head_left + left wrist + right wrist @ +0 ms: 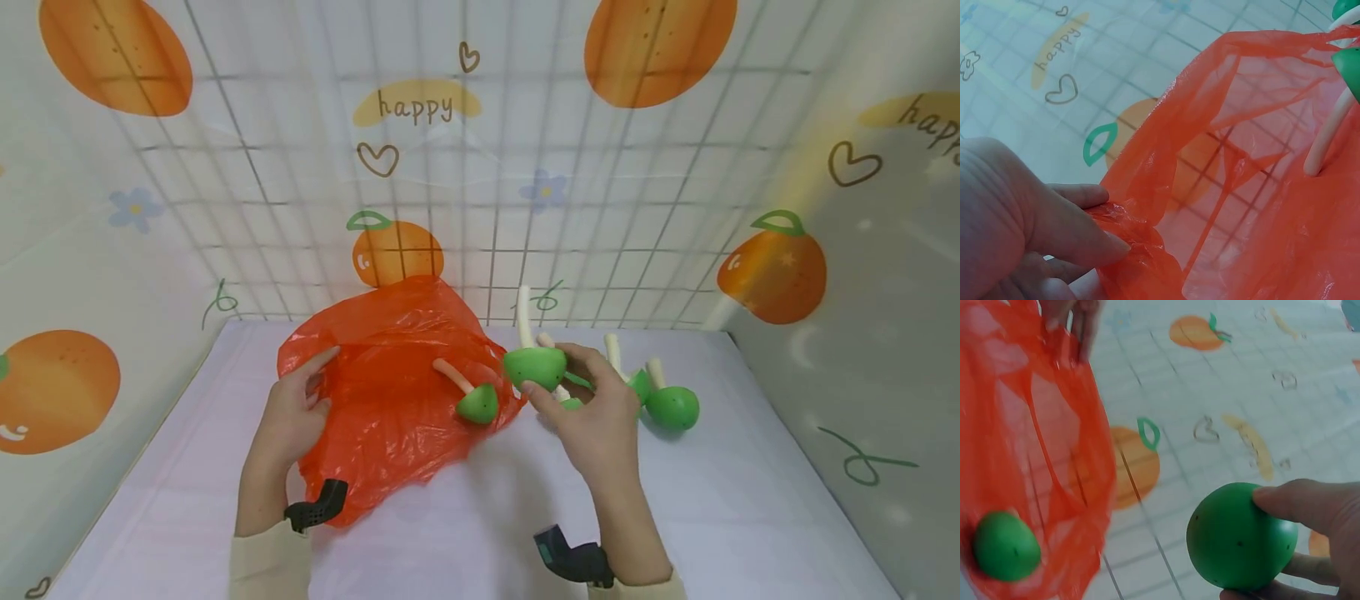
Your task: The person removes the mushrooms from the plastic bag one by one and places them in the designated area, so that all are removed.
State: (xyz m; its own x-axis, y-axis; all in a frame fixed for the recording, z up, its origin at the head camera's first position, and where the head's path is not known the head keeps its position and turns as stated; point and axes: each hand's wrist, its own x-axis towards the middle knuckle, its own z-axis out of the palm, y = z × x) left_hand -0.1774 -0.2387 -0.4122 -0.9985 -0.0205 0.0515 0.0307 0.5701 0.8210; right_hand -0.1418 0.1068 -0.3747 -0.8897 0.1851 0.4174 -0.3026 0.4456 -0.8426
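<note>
My left hand (pixel 291 419) pinches the edge of a thin red plastic bag (pixel 375 433) spread across the table. In the left wrist view, its thumb and fingers grip the crumpled film (pixel 1132 244). A green toy mushroom (pixel 477 404) with a pale stem lies on the bag's right part. My right hand (pixel 603 408) holds another green toy mushroom (pixel 535 369) by its dark-speckled cap, stem pointing up, at the bag's right edge. The right wrist view shows the thumb and fingertips around that round cap (pixel 1238 540).
Several more green toy mushrooms (pixel 672 408) are grouped to the right, partly hidden behind my right hand. A white wire grid (pixel 491 250) and a fruit-printed sheet stand behind the pale table (pixel 720 517). Printed walls (pixel 855 375) border both sides.
</note>
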